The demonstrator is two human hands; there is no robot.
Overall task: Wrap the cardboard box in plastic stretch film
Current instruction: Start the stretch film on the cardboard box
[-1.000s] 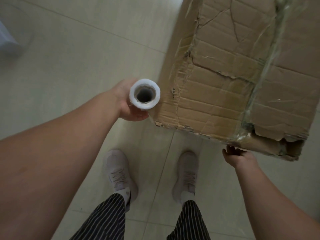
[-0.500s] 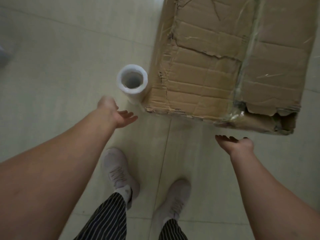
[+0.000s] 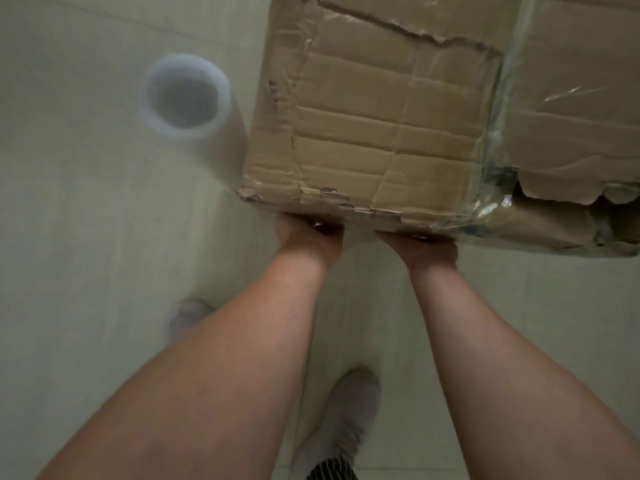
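Both grips, left hand (image 3: 308,233) and right hand (image 3: 417,245), hook their fingers under the near bottom edge of the cardboard box (image 3: 381,116) on the floor (image 3: 86,237): brown, creased, torn at its right corner, with one band of clear film (image 3: 493,133) round it.

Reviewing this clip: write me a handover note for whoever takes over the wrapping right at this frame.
Left hand: grips the near bottom edge of the cardboard box, fingers tucked under it.
Right hand: on the same edge, just beside the left, fingers also underneath.
Stretch film roll: stands upright on the floor by the box's near left corner, with no hand on it.
Done: one band of film runs over the box towards its torn right end.
Left: most of the cardboard is bare. Probably lift or turn the box, then take the roll and go on wrapping.
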